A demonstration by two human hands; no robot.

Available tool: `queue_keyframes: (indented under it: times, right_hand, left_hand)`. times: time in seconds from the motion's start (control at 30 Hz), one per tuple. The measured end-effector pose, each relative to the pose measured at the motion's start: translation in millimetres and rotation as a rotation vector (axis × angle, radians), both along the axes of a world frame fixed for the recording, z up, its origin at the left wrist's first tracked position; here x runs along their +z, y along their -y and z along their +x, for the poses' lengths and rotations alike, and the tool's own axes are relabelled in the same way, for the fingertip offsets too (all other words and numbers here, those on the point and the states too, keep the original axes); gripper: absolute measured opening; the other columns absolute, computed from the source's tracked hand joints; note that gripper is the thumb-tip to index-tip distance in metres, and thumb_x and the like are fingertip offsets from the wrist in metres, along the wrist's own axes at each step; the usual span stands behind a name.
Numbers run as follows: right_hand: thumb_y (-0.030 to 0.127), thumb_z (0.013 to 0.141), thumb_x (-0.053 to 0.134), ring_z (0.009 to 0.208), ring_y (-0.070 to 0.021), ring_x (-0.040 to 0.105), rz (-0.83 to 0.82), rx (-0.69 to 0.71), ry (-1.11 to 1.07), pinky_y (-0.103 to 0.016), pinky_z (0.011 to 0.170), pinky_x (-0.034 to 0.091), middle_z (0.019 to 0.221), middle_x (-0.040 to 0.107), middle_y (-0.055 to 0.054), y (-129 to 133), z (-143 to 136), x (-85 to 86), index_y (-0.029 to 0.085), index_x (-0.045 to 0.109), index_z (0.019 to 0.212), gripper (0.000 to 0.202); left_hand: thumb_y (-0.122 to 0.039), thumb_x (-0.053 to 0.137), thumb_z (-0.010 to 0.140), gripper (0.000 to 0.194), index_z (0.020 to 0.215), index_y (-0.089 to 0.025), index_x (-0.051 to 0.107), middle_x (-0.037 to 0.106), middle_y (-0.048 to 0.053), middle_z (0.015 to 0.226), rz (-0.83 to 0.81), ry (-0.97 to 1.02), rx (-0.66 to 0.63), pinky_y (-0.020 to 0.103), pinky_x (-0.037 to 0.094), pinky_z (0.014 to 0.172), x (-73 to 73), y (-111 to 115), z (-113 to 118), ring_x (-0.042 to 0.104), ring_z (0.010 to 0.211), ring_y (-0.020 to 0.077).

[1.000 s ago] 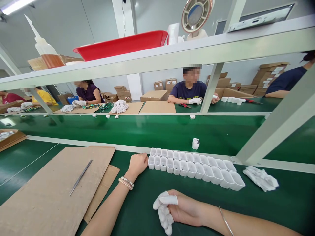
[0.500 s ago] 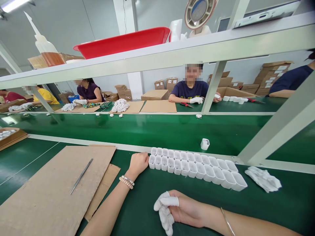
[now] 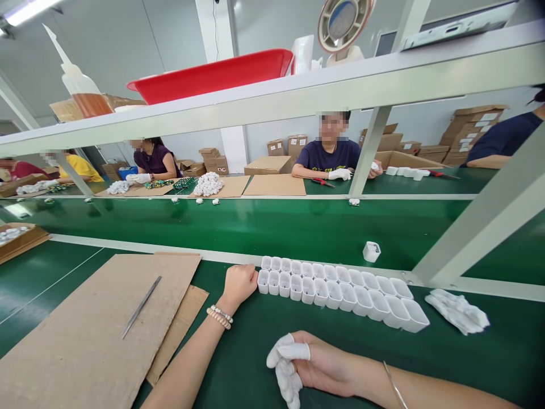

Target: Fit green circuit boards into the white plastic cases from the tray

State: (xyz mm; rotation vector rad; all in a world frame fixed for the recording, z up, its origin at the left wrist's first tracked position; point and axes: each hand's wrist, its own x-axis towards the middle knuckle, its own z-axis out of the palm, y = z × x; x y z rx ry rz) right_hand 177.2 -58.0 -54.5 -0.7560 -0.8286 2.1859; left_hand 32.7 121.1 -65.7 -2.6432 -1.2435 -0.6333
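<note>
My left hand (image 3: 240, 282) is a closed fist on the green table, its knuckles against the left end of two rows of white plastic cups (image 3: 334, 292). Nothing shows in that fist, though its underside is hidden. Nearer to me, my right hand (image 3: 298, 363) rests on its side, fingers loosely curled, the thumb lying near the index finger. White finger covers sit on its fingers and thumb, and I see nothing held in it. Small dark parts show inside several cups. A single white cup (image 3: 372, 251) stands on the green conveyor belt (image 3: 264, 227) behind the rows.
Cardboard sheets (image 3: 97, 318) lie at left with metal tweezers (image 3: 142, 307) on top. A crumpled white glove (image 3: 457, 311) is right of the cups. Overhead, a shelf (image 3: 255, 113) carries a red tray (image 3: 213, 74), bottle and fan. Co-workers sit across the belt.
The single cup on the belt has moved to the right, as have the small white pieces farther back on it. Both my hands have stayed in place.
</note>
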Motion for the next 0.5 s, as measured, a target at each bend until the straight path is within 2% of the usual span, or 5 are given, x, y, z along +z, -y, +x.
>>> queue_keyframes:
  times: [0.2,0.5]
  right_hand:
    - [0.038,0.078,0.068,0.051,-0.0145,0.063,0.029,0.013,-0.023,-0.024,0.049,0.043,0.065,0.068,-0.008,0.5,0.6,-2.6,0.007,0.066,0.085,0.033]
    - [0.037,0.077,0.068,0.054,-0.0171,0.065,0.015,0.008,0.009,-0.026,0.051,0.044,0.066,0.068,-0.009,0.5,0.8,-3.1,0.006,0.067,0.085,0.031]
  left_hand:
    - [-0.011,0.044,0.076,0.023,0.054,-0.016,0.048,0.056,0.004,0.052,0.026,0.021,-0.021,0.028,0.014,0.051,-1.0,-0.1,-0.5,0.047,0.048,0.0134]
    - [-0.012,0.044,0.079,0.024,0.056,-0.016,0.05,0.058,0.003,0.054,0.028,0.051,-0.044,0.028,0.016,0.052,-2.4,-0.9,-1.1,0.048,0.049,0.013]
